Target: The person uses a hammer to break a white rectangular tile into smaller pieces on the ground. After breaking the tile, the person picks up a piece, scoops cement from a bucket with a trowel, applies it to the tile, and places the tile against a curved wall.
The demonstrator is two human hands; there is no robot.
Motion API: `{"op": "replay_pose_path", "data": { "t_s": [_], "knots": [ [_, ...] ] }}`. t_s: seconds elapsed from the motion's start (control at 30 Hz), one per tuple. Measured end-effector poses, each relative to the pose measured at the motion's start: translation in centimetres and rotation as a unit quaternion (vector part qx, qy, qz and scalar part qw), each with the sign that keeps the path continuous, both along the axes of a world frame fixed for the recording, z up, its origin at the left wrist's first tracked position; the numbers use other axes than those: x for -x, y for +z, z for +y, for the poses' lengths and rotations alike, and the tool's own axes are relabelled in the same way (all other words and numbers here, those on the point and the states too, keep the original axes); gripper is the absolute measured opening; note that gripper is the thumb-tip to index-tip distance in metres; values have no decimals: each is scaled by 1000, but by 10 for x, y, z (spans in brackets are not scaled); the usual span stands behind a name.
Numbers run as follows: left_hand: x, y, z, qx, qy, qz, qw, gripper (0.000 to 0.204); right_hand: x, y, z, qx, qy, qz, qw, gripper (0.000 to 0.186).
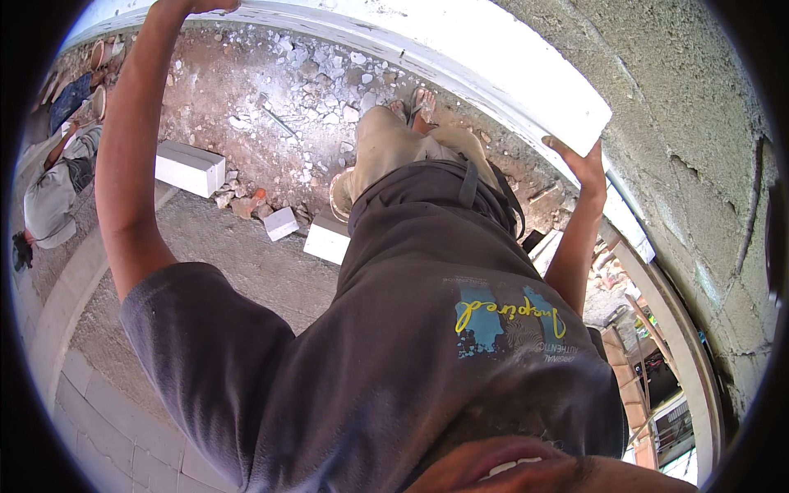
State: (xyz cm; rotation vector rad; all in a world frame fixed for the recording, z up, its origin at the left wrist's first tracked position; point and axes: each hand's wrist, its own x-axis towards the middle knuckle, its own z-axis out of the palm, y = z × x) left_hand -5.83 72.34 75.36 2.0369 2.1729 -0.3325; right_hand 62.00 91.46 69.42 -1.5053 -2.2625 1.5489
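A long white building block (485, 49) lies across the top of the picture, along a wall. Near its right end, my right hand (582, 164) grips the lower edge, thumb and a finger spread on the white face. My left arm reaches up at the far left, and my left hand (193, 5) is at the block's other end. The picture's upper edge cuts off most of its fingers, so their hold is hidden. Beneath the block runs a pale wall edge (394, 56).
Broken white chips and rubble (320, 78) cover the ground around my feet, with a thin bar (277, 115) among them. Behind me are a long white block (191, 168) and smaller pieces (281, 223). Another person (57, 201) bends at the left. A rough cement wall (690, 90) rises at right.
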Motion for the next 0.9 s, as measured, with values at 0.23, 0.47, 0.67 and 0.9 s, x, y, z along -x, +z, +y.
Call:
{"op": "replay_pose_path", "data": {
  "t_s": [0.23,0.47,0.67,0.9],
  "knots": [
    [-5,-1,6,37,12,30,999,94,-2,-3,-8,18,-38,63,997,55],
    [-88,4,16,-68,-4,20,997,87,5,-10,-10,62,-78,8,995,66],
    [-103,12,18,-107,14,-31,994,87,3,-1,-5,-9,3,-3,1000,75],
    [-119,-3,9,-144,3,-7,990,93,-20,0,-2,-19,8,24,1000,85]
  ]
}}
